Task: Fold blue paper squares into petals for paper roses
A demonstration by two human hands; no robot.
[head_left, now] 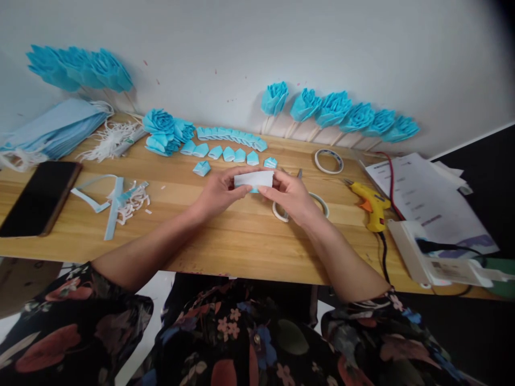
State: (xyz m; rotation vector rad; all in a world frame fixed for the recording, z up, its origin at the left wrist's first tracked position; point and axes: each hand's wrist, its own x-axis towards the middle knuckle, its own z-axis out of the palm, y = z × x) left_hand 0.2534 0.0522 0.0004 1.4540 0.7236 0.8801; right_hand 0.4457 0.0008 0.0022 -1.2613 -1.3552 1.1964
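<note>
Between my two hands, above the middle of the table, is a small piece of face-mask fabric [253, 179], white on the side toward me with a blue lower edge. My left hand [225, 187] pinches its left end, thumb on the front. At the right end my right hand [288, 193] grips it the same way. Just beyond lie several folded blue petals [228, 154] in a row, with an overlapping strip of more petals [231, 137] behind. One petal [201, 168] sits apart on the left. Scissors [300, 173] and a tape roll [324, 205] are partly hidden by my right hand.
Blue fabric roses [333, 110] on sticks lean on the wall. Leftward are stacked masks [60, 128], a phone [40, 198] and scraps [132, 203]. Rightward are another tape roll [329, 161], a yellow glue gun [370, 205], a power strip [418, 254] and papers [430, 198].
</note>
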